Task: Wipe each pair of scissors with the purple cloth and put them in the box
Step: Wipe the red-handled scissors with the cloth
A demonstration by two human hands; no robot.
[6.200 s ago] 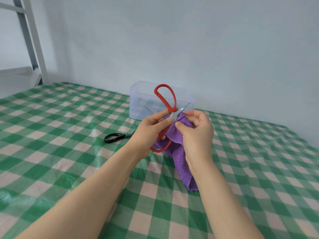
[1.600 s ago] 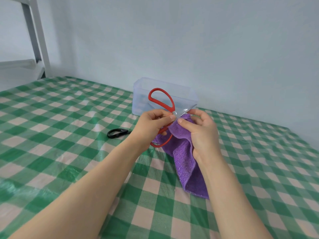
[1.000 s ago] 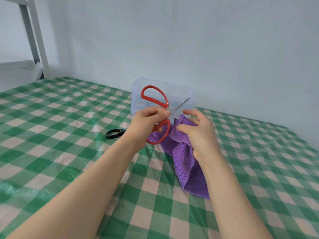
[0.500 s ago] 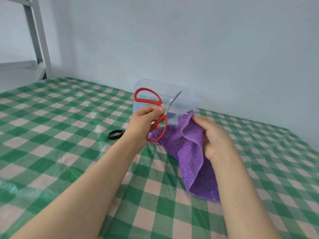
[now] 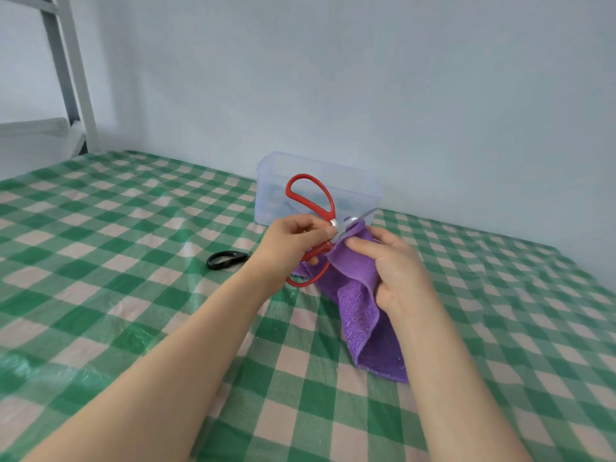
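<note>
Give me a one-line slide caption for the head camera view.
Left hand holds red scissors while right hand pinches the purple cloth over a blade; black scissors lie nearby, clear box behind.

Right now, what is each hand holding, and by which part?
The left hand pinches the red scissors at the pivot. The right hand pinches the purple cloth by its upper edge, against the blade.

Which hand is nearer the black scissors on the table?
Left. The left hand, gripping the red scissors, is just right of the black scissors, apart from them; the right hand, pinching the purple cloth, is farther right beyond it.
</note>
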